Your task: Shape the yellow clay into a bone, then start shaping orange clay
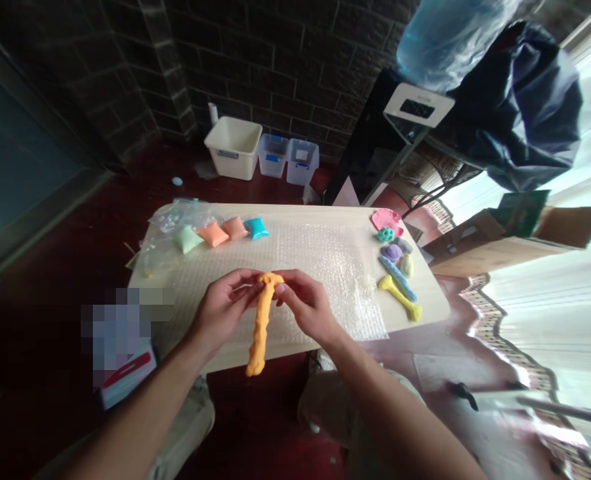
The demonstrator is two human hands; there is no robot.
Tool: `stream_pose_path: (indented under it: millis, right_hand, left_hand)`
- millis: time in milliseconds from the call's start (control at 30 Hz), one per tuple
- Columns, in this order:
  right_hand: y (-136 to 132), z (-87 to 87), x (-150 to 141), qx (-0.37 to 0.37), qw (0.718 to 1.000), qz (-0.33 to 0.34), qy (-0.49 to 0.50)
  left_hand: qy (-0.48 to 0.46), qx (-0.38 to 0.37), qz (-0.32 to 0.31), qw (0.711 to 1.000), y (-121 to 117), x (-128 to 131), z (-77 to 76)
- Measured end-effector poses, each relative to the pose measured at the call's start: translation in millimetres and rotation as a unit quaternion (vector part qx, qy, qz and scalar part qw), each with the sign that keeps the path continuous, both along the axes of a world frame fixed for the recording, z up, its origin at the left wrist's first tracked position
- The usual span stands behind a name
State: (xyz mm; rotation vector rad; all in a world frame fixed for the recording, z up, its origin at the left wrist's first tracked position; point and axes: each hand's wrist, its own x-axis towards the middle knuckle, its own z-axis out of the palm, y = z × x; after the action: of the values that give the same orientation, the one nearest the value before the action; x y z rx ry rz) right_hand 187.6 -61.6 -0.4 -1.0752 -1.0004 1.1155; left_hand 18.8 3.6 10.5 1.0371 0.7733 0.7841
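Note:
A long orange piece of modelling clay [260,327] hangs between my hands above the table's near edge, its surface lumpy and its top end wider than the rest. My left hand [228,298] pinches that top end from the left, fingers closed on it. From the right, my right hand [305,298] grips the same end, thumb pressed against the clay. The lower end dangles free, tilted slightly to the left. Behind and below the hands lies a sheet of bubble wrap [325,267] on the pale table [210,357]. Some fingertips are hidden behind the clay.
Packets of clay, green [187,239], orange [213,233], pinkish [235,228] and blue [257,228], line the back left beside clear plastic bags [163,227]. Shaped clay pieces, including a yellow bone [400,298] and blue stick [398,277], lie right. Bins [233,150] stand beyond.

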Motion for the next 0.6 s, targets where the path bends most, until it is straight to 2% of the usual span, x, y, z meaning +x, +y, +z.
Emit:
stream_pose_path:
  millis: [167,500,600]
  right_hand:
    - [-1,0.2,4,0.024,0.998,0.029,0.046]
    - [-1,9.7,7,-0.021,0.999,0.013,-0.038]
    - [-4,7.9,6,-0.014,0.997,0.021,-0.067]
  left_hand:
    - [-0.024,-0.054,-0.004,0.998,-3,1,4.5]
    - [-0.068,-0.064,-0.041,0.995,-6,3,4.0]
    - [-0.063,-0.049,-0.032,0.996,-5,2,2.5]
